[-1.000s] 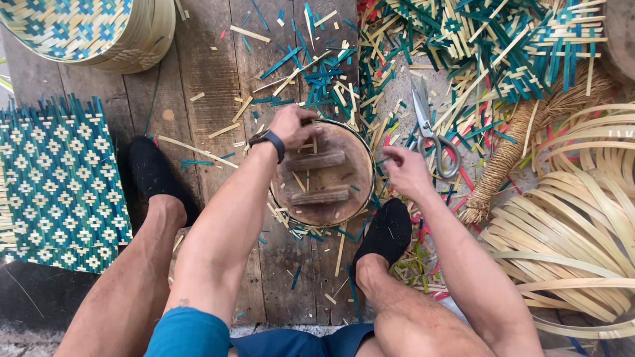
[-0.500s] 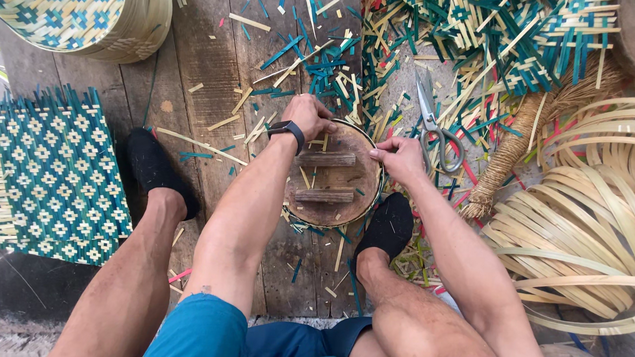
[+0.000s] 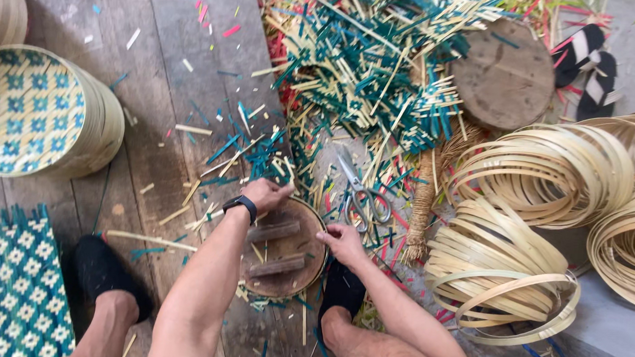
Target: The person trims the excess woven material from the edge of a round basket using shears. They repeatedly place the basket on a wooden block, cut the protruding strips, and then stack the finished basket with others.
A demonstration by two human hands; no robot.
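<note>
1. Left hand (image 3: 265, 195) sits on the far left rim of a round wooden disc (image 3: 286, 250), fingers curled together over the edge, gripping it. A black watch (image 3: 240, 206) is on that wrist.
2. Right hand (image 3: 342, 242) is on the right rim of the same disc, fingers closed and pinched on the edge.
3. The disc lies flat on the plank floor (image 3: 157, 86) between the person's feet, just in front of the knees. Two short wooden bars (image 3: 275, 248) run across its face, roughly parallel.
4. Black shoes: left shoe (image 3: 103, 273) well left of the disc, right shoe (image 3: 341, 290) touching the disc's lower right edge.
5. Scissors (image 3: 363, 195) lie just beyond the right hand, blades pointing away, on top of scraps.
6. Big pile of cut teal and pale strips (image 3: 379, 74) covers the floor beyond the disc, with some red bits mixed in.
7. Stack of woven baskets (image 3: 42, 113), teal and yellow check pattern, stands at left, well apart from the hands.
8. Woven teal mat (image 3: 13, 294) at lower left, beside the left shoe.
9. Coiled pale bamboo hoops (image 3: 514, 258) piled at right, near the right arm.
10. Another round wooden disc (image 3: 504, 76) lies at upper right; striped sandals (image 3: 590, 65) beside it.
11. Small straw broom (image 3: 423, 204) lies between scissors and hoops.
</note>
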